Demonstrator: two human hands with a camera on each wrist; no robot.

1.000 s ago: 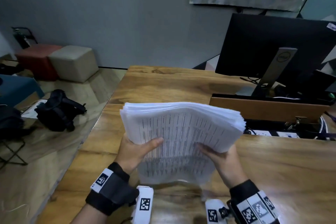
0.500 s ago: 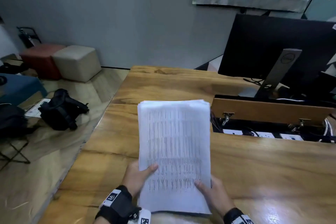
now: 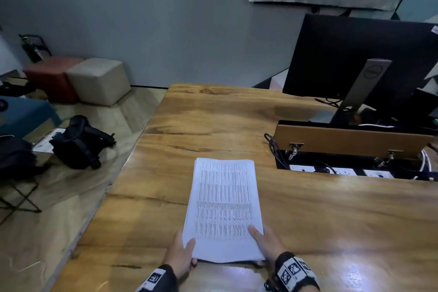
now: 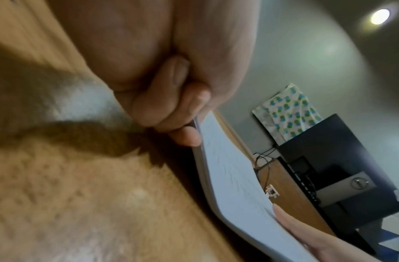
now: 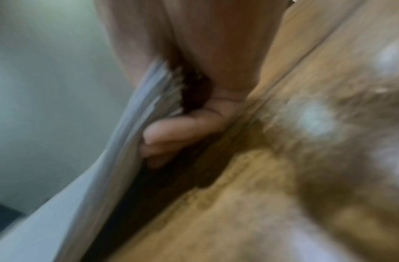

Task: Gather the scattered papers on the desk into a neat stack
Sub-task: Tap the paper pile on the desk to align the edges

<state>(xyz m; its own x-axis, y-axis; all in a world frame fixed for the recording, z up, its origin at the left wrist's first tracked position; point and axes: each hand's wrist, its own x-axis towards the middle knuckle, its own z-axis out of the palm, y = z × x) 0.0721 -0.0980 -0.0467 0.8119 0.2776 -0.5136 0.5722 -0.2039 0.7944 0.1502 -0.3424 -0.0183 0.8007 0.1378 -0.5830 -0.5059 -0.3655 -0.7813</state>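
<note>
Paper stack (image 3: 225, 206) lies lengthwise away; left hand (image 3: 181, 257), right hand (image 3: 267, 242) pinch near corners

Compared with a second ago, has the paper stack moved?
Yes. The paper stack has come down toward the wooden desk and turned lengthwise, its far edge now below the raised cable flap.

Dell logo on monitor stand (image 3: 370, 72)

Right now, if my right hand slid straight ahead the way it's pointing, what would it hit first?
Probably the open cable box with its raised wooden flap; the right hand, gripping the paper stack, points over bare desk first. Depth is unclear.
</note>
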